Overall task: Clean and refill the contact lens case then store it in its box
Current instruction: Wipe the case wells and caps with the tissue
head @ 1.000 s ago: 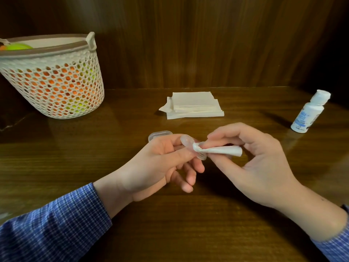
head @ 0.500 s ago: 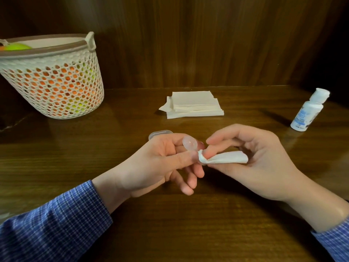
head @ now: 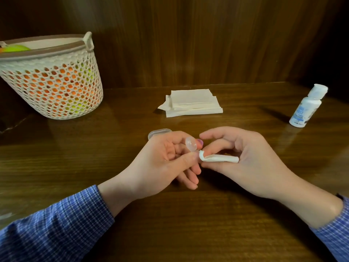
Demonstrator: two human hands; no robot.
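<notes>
The light is dim and warm; a soft glare lies on the table point(head: 132, 114), and the corners are dark.

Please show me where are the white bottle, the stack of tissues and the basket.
white bottle point(head: 303, 108), head view, on its body.
stack of tissues point(head: 192, 101), head view, on the top sheet.
basket point(head: 56, 87), head view, on its perforated wall.

One basket point(head: 56, 82); one bottle point(head: 306, 106); one tissue stack point(head: 192, 103); two hands point(head: 162, 159).

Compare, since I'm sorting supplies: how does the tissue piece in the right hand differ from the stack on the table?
The tissue piece is rolled and narrow; the tissue stack is flat, folded, wider. The piece is pinched in the right hand; the stack lies untouched on the table. Both are white.
</notes>
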